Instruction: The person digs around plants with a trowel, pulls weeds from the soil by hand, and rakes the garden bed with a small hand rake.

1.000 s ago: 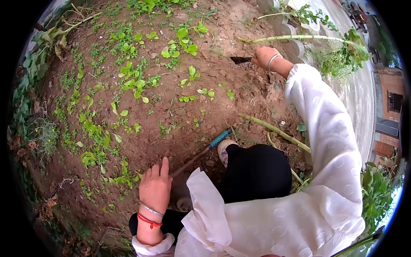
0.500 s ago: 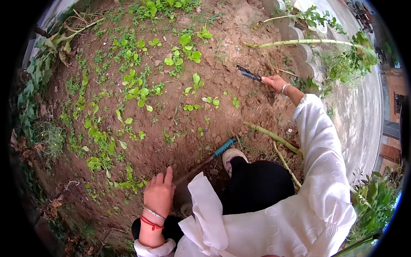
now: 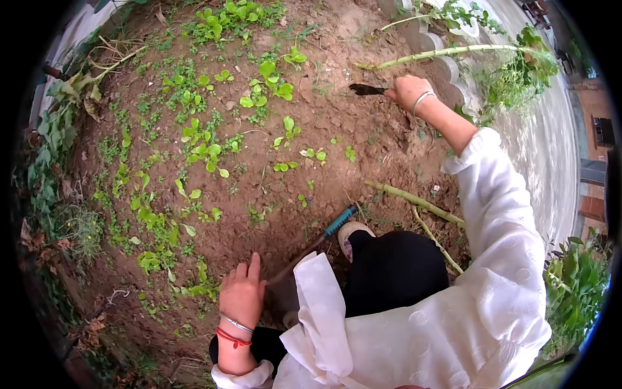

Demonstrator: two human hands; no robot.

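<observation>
My right hand [image 3: 413,94] is stretched far forward, its fingers closed on one end of a thin black strip [image 3: 368,89]. The strip has a ragged outline and shows over the bare soil; its exact kind is unclear. My left hand [image 3: 242,290] is low in view beside my black-clad leg, its fingers extended and holding nothing. Near its fingertips runs the thin brown shaft of a hand tool [image 3: 340,221] with a turquoise grip, lying by my shoe [image 3: 354,237]. The tool's far end is hidden in shadow and behind my white clothing.
Small leafy seedlings [image 3: 207,152] grow across the brown soil [image 3: 253,188]. Cut green stalks [image 3: 414,200] lie right of my shoe, and a longer leafy stalk [image 3: 447,53] lies at the upper right. A scalloped edging [image 3: 447,68] separates the bed from grey pavement [image 3: 544,162].
My right hand has moved forward and slightly left with the black strip, turning so its back shows more. My left hand stays nearly in place. The view has shifted slightly.
</observation>
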